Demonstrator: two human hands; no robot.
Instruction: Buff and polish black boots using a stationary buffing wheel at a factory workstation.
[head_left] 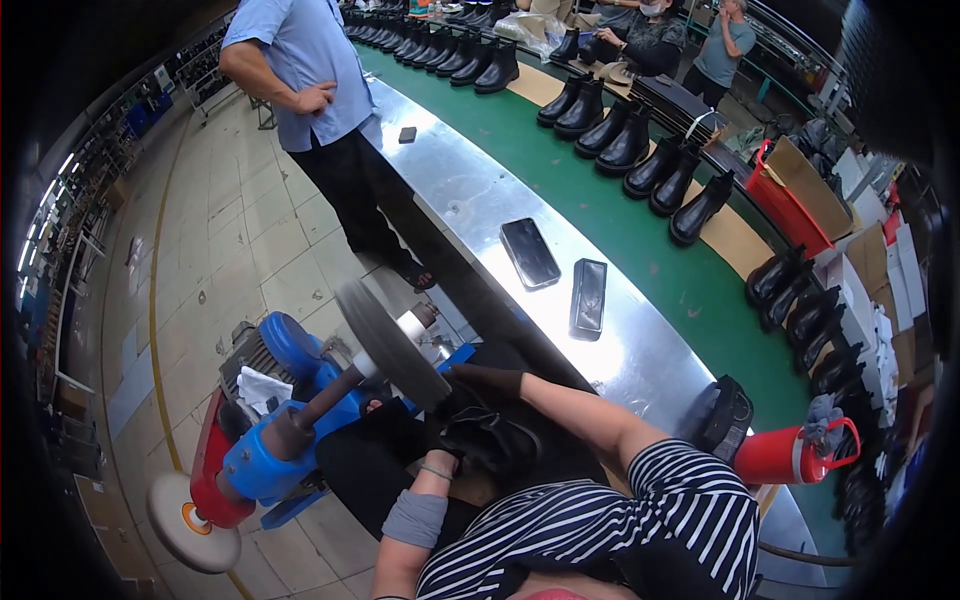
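A black leather boot (495, 440) is held over my lap, its near end close to the lower edge of a dark buffing wheel (390, 345). Whether boot and wheel touch cannot be made out. My left hand (438, 458), below a green wrist band and a grey sleeve cuff, grips the boot from the left. From the right, my right hand (487, 379), in a dark glove, closes on its far side. The fingers of both hands are mostly hidden against the dark boot and clothing. The wheel sits on the shaft of a blue and red polishing machine (270, 450).
A pale second wheel (195, 525) is at the machine's lower left. A metal-edged bench (460, 205) carries a phone (530, 252), a dark oblong block (588, 298) and a red bottle (785, 455). Black boots (625, 140) line the green belt. A person in blue (310, 70) stands nearby.
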